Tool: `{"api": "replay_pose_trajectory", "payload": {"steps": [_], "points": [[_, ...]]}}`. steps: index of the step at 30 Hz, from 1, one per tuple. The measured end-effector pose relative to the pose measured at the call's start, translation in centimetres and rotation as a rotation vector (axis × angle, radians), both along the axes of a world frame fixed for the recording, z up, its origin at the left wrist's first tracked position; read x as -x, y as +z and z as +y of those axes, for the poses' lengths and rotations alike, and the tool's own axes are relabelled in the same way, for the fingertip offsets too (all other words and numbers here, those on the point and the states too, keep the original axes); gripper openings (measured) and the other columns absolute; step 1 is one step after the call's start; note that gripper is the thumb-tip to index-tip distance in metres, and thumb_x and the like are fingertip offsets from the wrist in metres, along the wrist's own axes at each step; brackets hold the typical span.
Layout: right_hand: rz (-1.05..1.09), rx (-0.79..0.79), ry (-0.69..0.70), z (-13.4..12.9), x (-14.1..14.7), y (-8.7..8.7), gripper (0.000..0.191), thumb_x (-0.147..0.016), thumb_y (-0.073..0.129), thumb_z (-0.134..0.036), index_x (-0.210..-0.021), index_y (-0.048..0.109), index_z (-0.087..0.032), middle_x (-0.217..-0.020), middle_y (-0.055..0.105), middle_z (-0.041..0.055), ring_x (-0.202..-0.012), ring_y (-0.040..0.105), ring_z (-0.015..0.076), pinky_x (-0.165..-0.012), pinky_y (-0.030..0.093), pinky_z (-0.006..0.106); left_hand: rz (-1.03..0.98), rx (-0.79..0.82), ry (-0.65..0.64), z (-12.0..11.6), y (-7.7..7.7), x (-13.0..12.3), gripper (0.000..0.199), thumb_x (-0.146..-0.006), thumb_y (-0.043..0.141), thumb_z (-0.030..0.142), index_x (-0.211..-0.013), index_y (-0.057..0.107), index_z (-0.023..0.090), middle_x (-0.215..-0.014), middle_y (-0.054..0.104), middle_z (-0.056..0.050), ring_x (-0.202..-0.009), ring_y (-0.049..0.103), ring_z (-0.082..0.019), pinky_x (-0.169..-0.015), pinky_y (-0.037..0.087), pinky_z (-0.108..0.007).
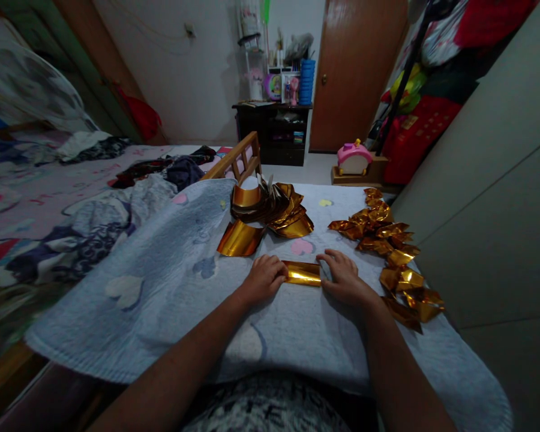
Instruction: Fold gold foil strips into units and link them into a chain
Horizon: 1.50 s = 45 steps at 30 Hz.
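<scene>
A shiny gold foil paper, rolled or folded into a narrow strip, lies across the blanket in front of me. My left hand grips its left end with curled fingers. At the right end is my right hand, thumb and fingers apart, right beside the edge; whether it touches the paper I cannot tell. Beyond my left hand sits a pile of curled gold foil sheets, with one sheet nearest me. Several folded gold foil pieces form a row along the right side.
A pale blue blanket with heart patterns covers the surface. To the left is a bed with heaped clothes; a wooden rail stands at the far edge. A pale cabinet borders the right. Behind are a dark shelf unit and a pink toy.
</scene>
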State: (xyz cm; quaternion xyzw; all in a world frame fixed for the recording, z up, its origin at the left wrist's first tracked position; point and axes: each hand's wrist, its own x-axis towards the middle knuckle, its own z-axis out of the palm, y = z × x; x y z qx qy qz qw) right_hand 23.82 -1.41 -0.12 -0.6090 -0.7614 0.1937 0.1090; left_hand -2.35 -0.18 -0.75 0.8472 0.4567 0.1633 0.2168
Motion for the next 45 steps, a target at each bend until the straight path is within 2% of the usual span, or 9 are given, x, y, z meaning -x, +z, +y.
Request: {"api": "replay_pose_trajectory", "payload": {"steps": [5, 7, 13, 17, 22, 26, 31, 36, 45], "points": [[0.143, -0.072, -0.031, 0.3, 1.4, 0.4, 0.032, -0.086, 0.061, -0.034, -0.114, 0.069, -0.022, -0.134, 0.059, 0.0124, -0.129, 0.047, 0.0315, -0.107, 0.033, 0.048, -0.027, -0.030, -0.007, -0.2, 0.2, -0.1, 0.010, -0.089, 0.058, 0.020, -0.090, 0.067, 0.020, -0.096, 0.065, -0.006, -0.099, 0.053, -0.025, -0.094, 0.036, -0.042], [0.119, -0.115, -0.042, 0.3, 2.4, 0.3, 0.029, -0.082, 0.068, -0.037, -0.106, 0.070, -0.021, -0.125, 0.062, 0.0129, -0.122, 0.050, 0.0321, -0.103, 0.033, 0.047, -0.034, -0.035, -0.005, -0.2, 0.2, -0.1, 0.009, -0.088, 0.058, 0.020, -0.089, 0.067, 0.019, -0.095, 0.065, -0.006, -0.098, 0.054, -0.025, -0.093, 0.037, -0.042], [0.123, -0.161, -0.024, 0.5, 3.5, -0.8, 0.008, -0.078, 0.068, -0.017, -0.085, 0.068, -0.020, -0.112, 0.066, 0.0088, -0.109, 0.051, 0.0279, -0.089, 0.035, 0.038, -0.119, -0.051, 0.024, -0.2, 0.2, -0.1, 0.005, -0.084, 0.062, 0.021, -0.088, 0.063, 0.019, -0.093, 0.062, -0.005, -0.097, 0.055, -0.025, -0.091, 0.040, -0.041], [0.207, -0.209, 0.045, 0.5, 3.3, -1.3, 0.009, -0.077, 0.063, -0.011, -0.081, 0.063, -0.020, -0.107, 0.066, 0.0086, -0.104, 0.052, 0.0255, -0.086, 0.035, 0.036, -0.178, -0.066, 0.081, 0.0, -0.2, 0.0, 0.016, -0.081, 0.065, 0.023, -0.094, 0.059, 0.019, -0.099, 0.060, -0.007, -0.098, 0.056, -0.025, -0.089, 0.043, -0.040], [0.257, -0.241, 0.109, 0.5, 3.3, -1.4, 0.012, -0.078, 0.059, -0.010, -0.085, 0.059, -0.019, -0.101, 0.066, 0.0081, -0.096, 0.054, 0.0237, -0.084, 0.036, 0.034, -0.199, -0.090, 0.114, 0.2, -0.9, 0.0, 0.048, -0.080, 0.068, 0.027, -0.124, 0.052, 0.017, -0.114, 0.059, -0.010, -0.107, 0.056, -0.027, -0.095, 0.045, -0.043], [0.278, -0.202, 0.144, 0.3, 3.5, -1.0, 0.013, -0.078, 0.061, -0.011, -0.089, 0.060, -0.019, -0.090, 0.064, 0.0050, -0.084, 0.052, 0.0202, -0.077, 0.036, 0.031, -0.145, -0.102, 0.095, 0.3, -1.3, 0.0, 0.048, -0.082, 0.068, 0.028, -0.126, 0.053, 0.016, -0.120, 0.060, -0.012, -0.112, 0.054, -0.030, -0.099, 0.043, -0.046], [0.318, -0.094, 0.131, 0.1, 3.9, -0.4, 0.021, -0.078, 0.061, -0.009, -0.097, 0.064, -0.018, -0.089, 0.066, 0.0042, -0.085, 0.054, 0.0194, -0.076, 0.037, 0.030, -0.152, -0.084, 0.077, 0.2, -1.2, 0.1, 0.049, -0.083, 0.069, 0.029, -0.128, 0.053, 0.019, -0.123, 0.061, -0.012, -0.113, 0.053, -0.030, -0.099, 0.043, -0.046], [0.417, -0.051, 0.112, 0.0, 4.1, 0.2, 0.019, -0.075, 0.055, -0.007, -0.088, 0.064, -0.018, -0.086, 0.066, 0.0035, -0.083, 0.057, 0.0184, -0.076, 0.040, 0.029, -0.262, -0.062, 0.072, 0.4, -0.9, 0.4, 0.064, -0.076, 0.077, 0.028, -0.134, 0.051, 0.020, -0.127, 0.058, -0.012, -0.118, 0.053, -0.029, -0.103, 0.042, -0.045], [0.752, 0.036, 0.074, -0.2, 4.0, 0.6, 0.007, -0.079, 0.060, -0.026, -0.083, 0.062, -0.020, -0.077, 0.062, 0.0003, -0.072, 0.055, 0.0162, -0.066, 0.042, 0.027, -0.367, 0.001, 0.003, 0.5, 0.0, 0.6, 0.023, -0.081, 0.074, 0.035, -0.096, 0.069, 0.019, -0.105, 0.069, -0.007, -0.104, 0.058, -0.025, -0.096, 0.044, -0.038]]}}
